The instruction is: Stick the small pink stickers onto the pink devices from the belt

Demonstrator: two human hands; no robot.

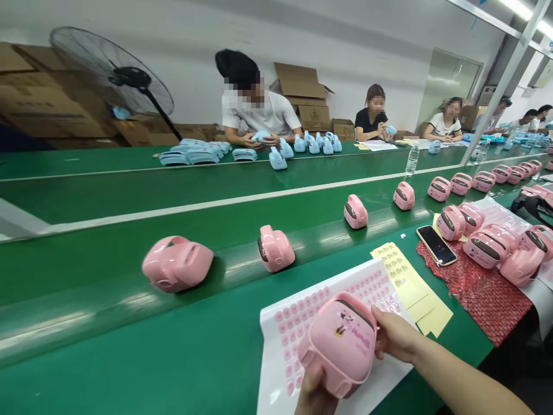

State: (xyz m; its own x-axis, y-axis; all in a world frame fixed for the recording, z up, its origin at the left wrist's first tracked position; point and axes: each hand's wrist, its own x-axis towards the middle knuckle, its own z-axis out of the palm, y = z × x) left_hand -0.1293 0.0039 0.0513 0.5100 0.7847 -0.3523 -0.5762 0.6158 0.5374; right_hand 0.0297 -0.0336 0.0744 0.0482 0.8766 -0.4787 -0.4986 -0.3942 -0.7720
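Left hand (314,389) gripped pink case (345,351) low, right hand (395,335) held side near handle (354,301), likely keeping it steady. Case was over sticker sheet (298,314), picture (343,323) up, likely for easy look.

Shows a bare right hand (391,334), slim in build, with a rounded thumb and slender fingers beyond the right wrist (417,349). Narrows at the right wrist, then widens smoothly into a long, bare right forearm (470,377), gently rounded along both edges and uncovered as far as the view reaches. To the left of the right wrist, shows a bare left hand (317,389), with a short, broad-looking thumb and mostly hidden fingers. Looks too soft in detail to make out nails or fine creases.
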